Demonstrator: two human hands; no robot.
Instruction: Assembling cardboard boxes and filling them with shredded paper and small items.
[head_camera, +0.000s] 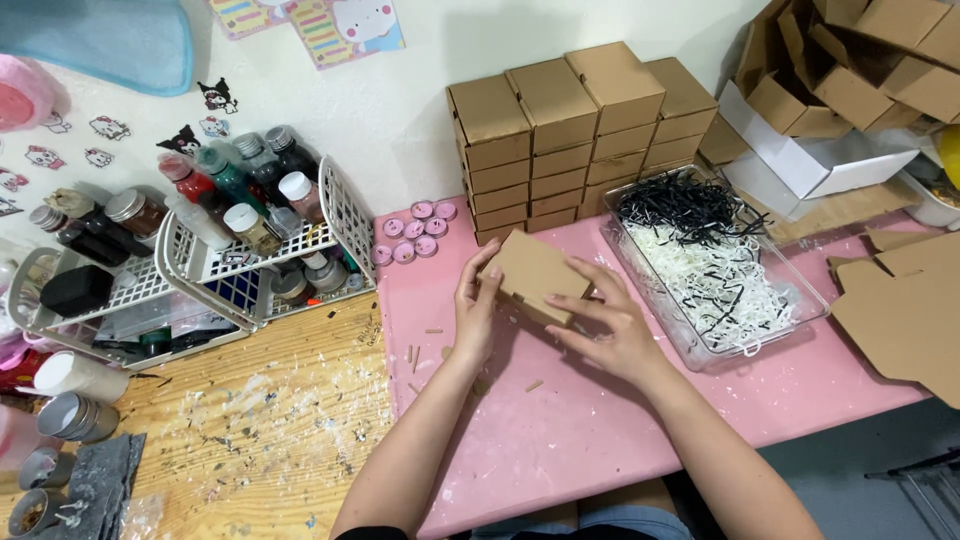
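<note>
A small brown cardboard box (532, 270) is held tilted above the pink table top (560, 430). My left hand (474, 310) grips its left end, fingers curled over the edge. My right hand (612, 322) presses on its right side and lower edge with spread fingers. Both forearms reach in from the bottom of the view.
Stacked brown boxes (575, 130) stand against the wall behind. A clear tray (715, 265) with black and white shredded paper sits to the right. Flat cardboard blanks (900, 305) lie far right. Small pink tins (415, 232), white baskets of paint bottles (255, 225) and a paint-spattered wooden surface (260, 420) are at left.
</note>
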